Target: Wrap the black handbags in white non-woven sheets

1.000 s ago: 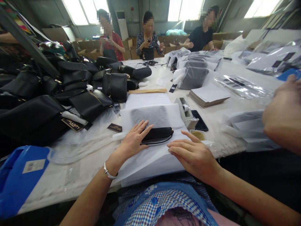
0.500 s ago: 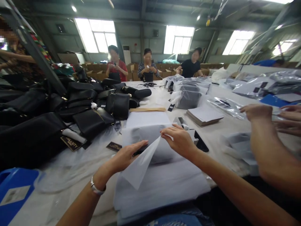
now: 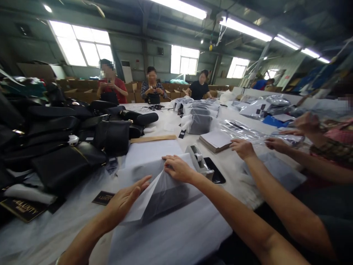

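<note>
My right hand (image 3: pixel 179 168) pinches the edge of a sheet of white tissue paper (image 3: pixel 146 197), lifting it into a slanted fold. Beneath the thin sheet shows a dark shape, apparently a black bag (image 3: pixel 165 198). My left hand (image 3: pixel 124 200) is open at the left side of the fold, fingers stretched out and close together; whether they touch the paper I cannot tell. More white paper (image 3: pixel 171 235) lies flat under the wrapped bundle. A tape dispenser (image 3: pixel 200 160) stands just beyond my right wrist, with a flat black object (image 3: pixel 215 171) beside it.
Black handbags (image 3: pixel 66 162) are heaped on the left, near black tags (image 3: pixel 103 197). A stack of cards (image 3: pixel 215 141) and wrapped bags (image 3: pixel 200 123) stand farther back. From the right, a co-worker's arm (image 3: pixel 275 187) reaches over the table, close to my right forearm. Other people work opposite.
The view has swung right. My right hand still holds the paper edge, now folded farther over the dark shape. My left hand has drawn off the bundle towards the left.
</note>
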A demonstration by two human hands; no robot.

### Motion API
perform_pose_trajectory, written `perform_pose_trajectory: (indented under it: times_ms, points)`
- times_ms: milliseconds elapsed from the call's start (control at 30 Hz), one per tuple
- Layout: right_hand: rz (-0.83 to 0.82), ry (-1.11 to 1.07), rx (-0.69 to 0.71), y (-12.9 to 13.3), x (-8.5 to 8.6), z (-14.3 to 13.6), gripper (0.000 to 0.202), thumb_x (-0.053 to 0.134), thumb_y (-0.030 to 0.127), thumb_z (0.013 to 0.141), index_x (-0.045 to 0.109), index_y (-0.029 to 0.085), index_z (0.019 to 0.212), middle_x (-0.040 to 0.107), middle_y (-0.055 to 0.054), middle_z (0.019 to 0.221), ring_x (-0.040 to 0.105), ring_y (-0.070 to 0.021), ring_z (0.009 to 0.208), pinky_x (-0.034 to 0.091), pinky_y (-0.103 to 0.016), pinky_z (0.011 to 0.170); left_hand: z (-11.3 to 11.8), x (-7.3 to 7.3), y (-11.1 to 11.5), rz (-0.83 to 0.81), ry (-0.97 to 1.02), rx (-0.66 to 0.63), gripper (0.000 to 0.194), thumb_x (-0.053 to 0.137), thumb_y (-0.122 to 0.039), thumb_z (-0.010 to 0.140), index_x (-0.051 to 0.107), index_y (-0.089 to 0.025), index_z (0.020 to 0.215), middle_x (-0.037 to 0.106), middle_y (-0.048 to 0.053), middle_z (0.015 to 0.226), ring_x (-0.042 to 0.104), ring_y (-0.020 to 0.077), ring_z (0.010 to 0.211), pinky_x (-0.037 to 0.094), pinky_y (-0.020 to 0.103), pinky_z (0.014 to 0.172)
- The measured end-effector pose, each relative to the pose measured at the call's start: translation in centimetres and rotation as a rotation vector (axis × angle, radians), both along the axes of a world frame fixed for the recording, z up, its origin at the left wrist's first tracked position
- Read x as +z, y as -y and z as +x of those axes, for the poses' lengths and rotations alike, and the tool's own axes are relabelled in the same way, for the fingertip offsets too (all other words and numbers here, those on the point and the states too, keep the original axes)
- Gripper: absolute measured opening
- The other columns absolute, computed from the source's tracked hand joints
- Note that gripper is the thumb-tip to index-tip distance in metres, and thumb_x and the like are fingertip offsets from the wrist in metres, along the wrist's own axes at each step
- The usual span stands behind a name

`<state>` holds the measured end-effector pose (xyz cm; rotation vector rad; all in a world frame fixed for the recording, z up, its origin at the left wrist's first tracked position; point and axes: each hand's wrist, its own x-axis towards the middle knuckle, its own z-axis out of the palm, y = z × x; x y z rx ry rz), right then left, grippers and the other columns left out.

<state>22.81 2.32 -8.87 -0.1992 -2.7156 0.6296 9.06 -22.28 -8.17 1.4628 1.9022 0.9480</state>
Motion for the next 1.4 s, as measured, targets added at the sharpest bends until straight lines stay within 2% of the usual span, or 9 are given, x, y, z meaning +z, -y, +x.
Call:
perform_pose_trajectory:
  times_ms: [133, 233, 400, 600, 800, 900, 1033, 1200, 1400]
  points:
    - [-0.026, -0.065, -0.005, -0.3, -0.5, 0.1, 0.009, 0.066, 0.014, 0.084, 0.065, 0.02, 0.091, 0.061, -0.011, 0.134, 0.053, -0.0222, 0.127, 0.035, -0.043, 0.11, 0.9, -1.4, 2.1, 0.126, 0.012, 0.101, 0.081, 0.016, -0.077, 0.088, 0.033, -0.03, 0.152, 0.055, 0.005, 0.143, 0.054, 0.0298, 0.13, 0.041, 0.045, 0.11]
    - [-0.03, -0.064, -0.003, -0.5, -0.6, 0.1, 0.008, 0.067, 0.017, 0.084, 0.066, 0.021, 0.091, 0.061, -0.01, 0.135, 0.053, -0.0219, 0.128, 0.034, -0.042, 0.111, 2.1, -2.2, 3.2, 0.139, -0.137, 0.272, 0.086, 0.05, -0.079, 0.076, 0.034, -0.037, 0.15, 0.057, 0.001, 0.142, 0.058, 0.0314, 0.124, 0.049, 0.041, 0.102]
    - [-0.058, -0.012, -0.008, -0.8, -0.2, -0.1, 0.005, 0.068, 0.018, 0.084, 0.065, 0.022, 0.087, 0.062, -0.008, 0.133, 0.056, -0.0231, 0.124, 0.033, -0.048, 0.11, 2.9, -2.9, 2.2, 0.112, -0.151, 0.692, 0.057, 0.065, -0.066, 0.074, 0.066, -0.033, 0.12, 0.077, -0.001, 0.103, 0.074, 0.0245, 0.081, 0.058, 0.03, 0.074]
    - [-0.04, -0.026, -0.019, -0.9, -0.1, -0.1, 0.005, 0.068, 0.019, 0.084, 0.064, 0.022, 0.085, 0.063, -0.007, 0.132, 0.057, -0.0239, 0.123, 0.034, -0.05, 0.109, 1.0, -3.5, 0.9, 0.058, -0.14, 0.826, 0.052, 0.054, -0.069, 0.081, 0.072, -0.02, 0.086, 0.071, 0.001, 0.063, 0.066, 0.0209, 0.058, 0.052, 0.03, 0.058]
    - [-0.039, -0.07, -0.034, -1.0, -0.4, 0.0, 0.006, 0.072, 0.02, 0.081, 0.067, 0.023, 0.083, 0.066, -0.007, 0.129, 0.061, -0.025, 0.119, 0.036, -0.048, 0.108, 1.9, -2.6, 0.9, 0.261, -0.554, 0.92, 0.051, 0.046, -0.044, 0.095, 0.046, -0.021, 0.141, 0.061, 0.013, 0.134, 0.06, 0.031, 0.118, 0.048, 0.048, 0.101]
    - [-0.033, -0.092, -0.038, -1.0, -0.5, -0.1, 0.007, 0.074, 0.021, 0.08, 0.068, 0.023, 0.081, 0.068, -0.006, 0.126, 0.063, -0.0246, 0.115, 0.038, -0.046, 0.107, 4.4, -2.6, -0.4, 0.425, -0.749, 0.687, 0.046, 0.046, -0.031, 0.097, 0.046, -0.027, 0.143, 0.05, 0.008, 0.147, 0.049, 0.0279, 0.133, 0.035, 0.048, 0.115]
    - [-0.027, -0.107, -0.038, -1.2, -0.3, -0.3, 0.007, 0.076, 0.024, 0.079, 0.069, 0.023, 0.081, 0.07, -0.005, 0.122, 0.065, -0.0227, 0.112, 0.046, -0.037, 0.1, 7.1, -3.9, -3.9, 0.281, -0.821, 0.232, 0.038, 0.043, -0.026, 0.097, 0.059, -0.027, 0.131, 0.061, 0.005, 0.138, 0.055, 0.0252, 0.128, 0.046, 0.046, 0.108]
    - [0.062, -0.085, -0.035, -2.7, 0.7, 1.4, 0.015, 0.071, 0.024, 0.084, 0.069, 0.024, 0.099, 0.067, -0.006, 0.127, 0.062, -0.0231, 0.118, 0.038, -0.045, 0.109, 7.4, -5.2, -5.7, 0.145, -0.911, 0.199, 0.045, 0.044, -0.028, 0.097, 0.05, -0.027, 0.141, 0.044, 0.005, 0.152, 0.036, 0.032, 0.142, 0.04, 0.059, 0.109]
    - [-0.006, -0.31, -0.639, -6.3, -0.7, 10.7, 0.024, 0.061, 0.032, 0.088, 0.073, 0.018, 0.104, 0.064, -0.013, 0.13, 0.054, -0.0266, 0.126, 0.036, -0.044, 0.112, 7.8, -4.9, -4.9, 0.072, -0.821, 0.278, 0.044, 0.047, -0.033, 0.096, 0.052, -0.033, 0.14, 0.031, 0.011, 0.158, 0.025, 0.0365, 0.146, 0.033, 0.064, 0.109]
